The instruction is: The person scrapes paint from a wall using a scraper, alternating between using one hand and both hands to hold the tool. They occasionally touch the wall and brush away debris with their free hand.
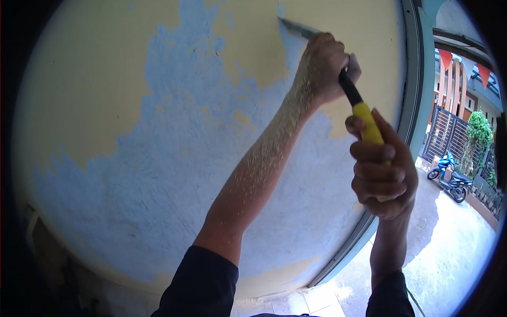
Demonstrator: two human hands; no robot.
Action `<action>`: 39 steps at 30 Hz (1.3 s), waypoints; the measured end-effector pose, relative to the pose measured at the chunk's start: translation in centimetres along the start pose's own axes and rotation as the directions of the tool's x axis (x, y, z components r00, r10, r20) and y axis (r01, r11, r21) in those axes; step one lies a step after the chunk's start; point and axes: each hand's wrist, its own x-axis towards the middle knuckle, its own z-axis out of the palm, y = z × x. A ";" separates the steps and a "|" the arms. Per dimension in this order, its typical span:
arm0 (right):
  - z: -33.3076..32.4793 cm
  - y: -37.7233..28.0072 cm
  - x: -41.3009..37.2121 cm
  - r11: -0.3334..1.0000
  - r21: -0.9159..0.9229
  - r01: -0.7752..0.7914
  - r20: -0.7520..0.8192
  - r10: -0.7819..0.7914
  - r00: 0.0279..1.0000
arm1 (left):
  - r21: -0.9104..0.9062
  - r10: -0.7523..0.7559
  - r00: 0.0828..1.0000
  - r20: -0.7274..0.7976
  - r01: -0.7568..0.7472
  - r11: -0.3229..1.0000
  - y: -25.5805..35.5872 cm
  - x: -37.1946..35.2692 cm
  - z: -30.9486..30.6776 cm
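Both my hands grip one long-handled paint scraper (350,89) with a black shaft and a yellow handle. My left hand (326,66) is closed around its upper part, just behind the blade. Lower and to the right, my right hand (383,169) wraps round the yellow grip. The metal blade (297,27) meets the wall (200,132) near the top, at the edge of a cream paint patch. Pale blue shows across the wall's middle where cream is absent. Paint flecks dust my left forearm (264,153).
A door or window frame (411,95) borders the wall on the right. Beyond it lies a sunlit paved yard (454,248) with a parked blue motorbike (450,177), a bush (479,132) and a dark gate (448,129). Pale floor tiles (296,304) lie below the wall.
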 end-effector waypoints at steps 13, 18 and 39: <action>-2.7 7.8 -6.5 0.964 0.253 0.077 -0.268 -0.007 0.963 | -0.093 -0.044 0.997 0.058 0.049 0.994 6.9 -8.5 -3.3; -1.0 7.7 -5.7 0.969 0.230 0.087 -0.279 -0.020 0.960 | -0.077 -0.065 0.998 -0.017 0.063 0.995 6.8 -7.7 -3.0; -0.8 7.0 -5.9 0.970 0.228 0.085 -0.241 -0.029 0.970 | -0.076 -0.021 0.997 -0.080 0.015 0.997 6.5 -7.0 -1.2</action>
